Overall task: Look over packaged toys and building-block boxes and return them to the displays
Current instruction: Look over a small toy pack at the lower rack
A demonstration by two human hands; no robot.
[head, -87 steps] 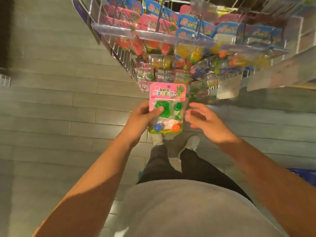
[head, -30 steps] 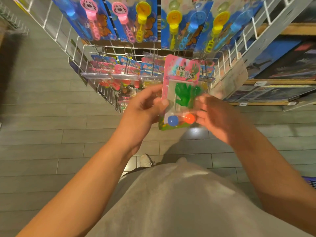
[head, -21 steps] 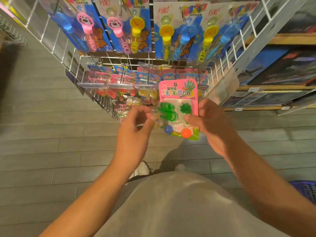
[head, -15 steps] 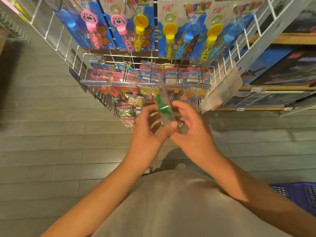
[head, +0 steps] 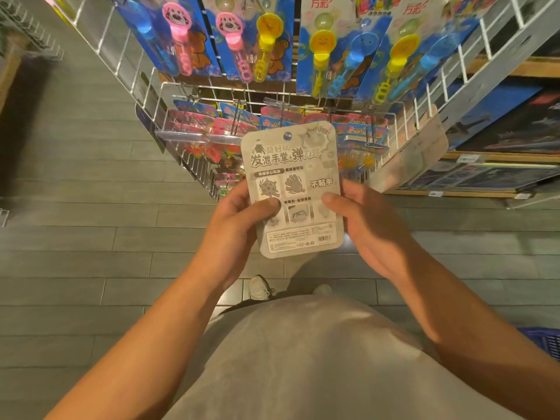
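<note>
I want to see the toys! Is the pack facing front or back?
Back: the pack shows grey print and a barcode; the toys are hidden.

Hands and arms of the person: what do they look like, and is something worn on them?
Both forearms are bare up to the frame edge; no sleeve shows. The left hand and the right hand have no glove, ring, watch or bracelet in view. Nails look short and unpainted.
</note>
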